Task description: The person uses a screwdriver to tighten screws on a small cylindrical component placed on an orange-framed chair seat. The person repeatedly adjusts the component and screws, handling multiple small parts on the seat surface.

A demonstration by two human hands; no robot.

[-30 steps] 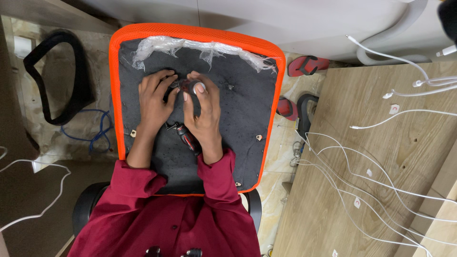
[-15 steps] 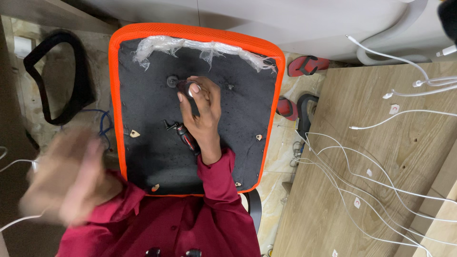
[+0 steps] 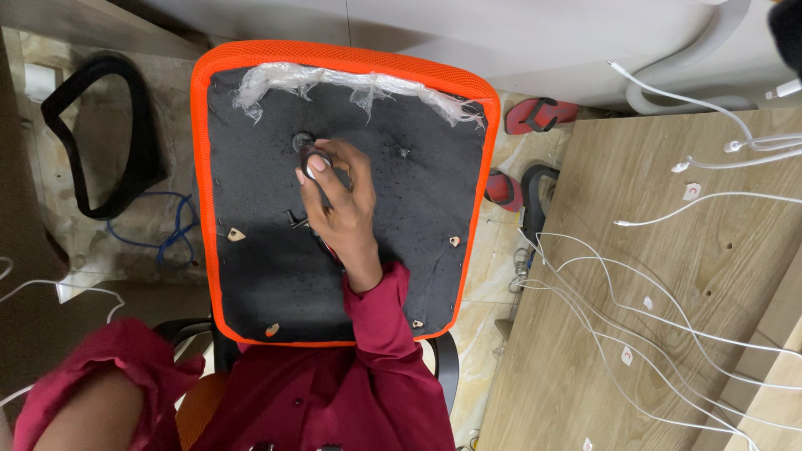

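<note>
Grip: right hand (image 3: pixel 338 196) pinched shut on a small round metal fitting (image 3: pixel 315 162), thumb and fingers curled over it, so only its shiny top shows.
Where the fitting is: pressed to the black underside of the seat (image 3: pixel 251 276), just below a dark hole (image 3: pixel 302 139) in the upper middle of the panel.
Left hand: out of shot; only the left arm (image 3: pixel 88 409) in a maroon sleeve shows at the bottom left corner, so its grip cannot be seen.
Seat: one, turned bottom up, orange mesh rim all round, torn clear plastic wrap (image 3: pixel 351 82) along its far edge.
Count on the seat: four pale wooden spots showing through the cloth, one small dark mark on the right half, one dark bracket (image 3: pixel 294 220) partly hidden beside the wrist.
Around: one black armrest loop (image 3: pixel 100 142) on the floor at left with a blue cord (image 3: pixel 167 234) beside it; two red sandals (image 3: pixel 539 113) at right; one wooden tabletop (image 3: pixel 668 292) with many white cables (image 3: pixel 585 276) trailing over it.
In the way: the hand covers most of the fitting and part of the bracket.
Change: a second ago both hands worked at that spot; half a second ago the left was swinging away in a blur; now the right works there alone.
</note>
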